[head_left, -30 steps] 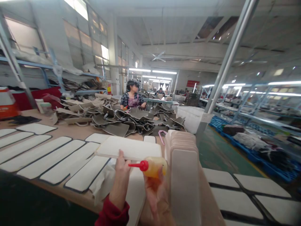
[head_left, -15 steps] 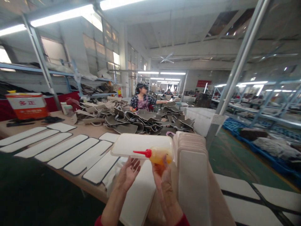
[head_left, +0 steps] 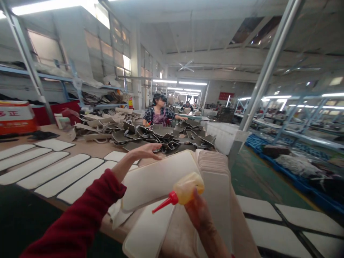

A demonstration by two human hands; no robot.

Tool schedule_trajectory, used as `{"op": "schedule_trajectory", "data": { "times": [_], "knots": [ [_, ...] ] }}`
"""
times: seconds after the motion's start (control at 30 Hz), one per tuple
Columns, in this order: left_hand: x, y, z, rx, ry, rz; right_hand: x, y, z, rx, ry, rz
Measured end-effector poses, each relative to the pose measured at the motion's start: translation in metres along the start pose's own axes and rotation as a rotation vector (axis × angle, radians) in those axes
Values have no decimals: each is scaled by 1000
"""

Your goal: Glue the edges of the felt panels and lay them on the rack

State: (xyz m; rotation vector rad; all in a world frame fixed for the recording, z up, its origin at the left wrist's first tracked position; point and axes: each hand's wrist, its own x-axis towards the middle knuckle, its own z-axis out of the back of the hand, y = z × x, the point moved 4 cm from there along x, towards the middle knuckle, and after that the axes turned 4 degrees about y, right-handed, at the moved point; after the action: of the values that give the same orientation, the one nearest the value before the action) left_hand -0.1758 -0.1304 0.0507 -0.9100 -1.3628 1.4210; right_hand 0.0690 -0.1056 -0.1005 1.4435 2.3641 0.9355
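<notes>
My right hand (head_left: 198, 209) is wrapped round a squeeze bottle (head_left: 185, 190) of yellowish liquid, its red nozzle pointing down and to the left. Behind the bottle lies a pale rectangular panel (head_left: 158, 173) with rounded corners, turned at an angle. My left hand (head_left: 146, 151) reaches over that panel's far edge, thumb and fingers apart; whether it touches the panel I cannot tell. Nearer to me, a second pale panel (head_left: 147, 229) rests on the table. A stack of similar panels (head_left: 213, 163) stands just right of the bottle.
Pale panels (head_left: 68, 173) with dark edges lie in a row on the left. A heap of grey-brown cut pieces (head_left: 153, 134) covers the table's far part, with a co-worker (head_left: 159, 113) behind it. A metal post (head_left: 264, 75) rises at the right, near a white bin (head_left: 221, 138).
My left hand has moved up and forward to the panel's far edge. That panel has turned, its left end nearer me. The bottle's nozzle has swung downward, and the view has shifted slightly.
</notes>
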Motion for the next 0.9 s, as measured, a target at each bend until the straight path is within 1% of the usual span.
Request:
{"op": "schedule_trajectory", "data": {
  "times": [0.03,0.1,0.17,0.23,0.3,0.37,0.4,0.43,0.5,0.57,0.6,0.67,0.77,0.83,0.9],
  "knots": [
    [9,6,-14,17,51,35,-2,3,2,-1,1,-8],
    [19,22,-37,67,196,94,-4,7,5,0,13,-29],
    [22,37,-53,129,375,126,-7,11,10,1,23,-31],
    [22,48,-60,186,524,139,-12,15,19,4,3,-13],
    [23,54,-61,196,618,156,-19,22,32,1,-43,1],
    [21,57,-60,182,712,182,-27,36,44,-25,-86,37],
    [20,57,-60,176,758,193,-30,48,48,-50,-104,71],
    [17,57,-58,174,789,201,-31,62,51,-82,-122,123],
    [14,57,-53,195,785,208,-30,96,50,-167,-147,245],
    [10,57,-47,227,753,233,-24,132,42,-252,-164,398],
    [9,57,-44,240,745,250,-20,147,37,-296,-158,451],
    [6,57,-41,249,755,269,-10,170,26,-362,-123,505],
    [4,54,-37,241,775,283,-1,188,15,-420,-70,526],
    [2,51,-36,232,789,299,1,191,12,-438,-43,514],
    [0,47,-37,213,834,326,3,192,10,-453,-12,483]
  ]
}}
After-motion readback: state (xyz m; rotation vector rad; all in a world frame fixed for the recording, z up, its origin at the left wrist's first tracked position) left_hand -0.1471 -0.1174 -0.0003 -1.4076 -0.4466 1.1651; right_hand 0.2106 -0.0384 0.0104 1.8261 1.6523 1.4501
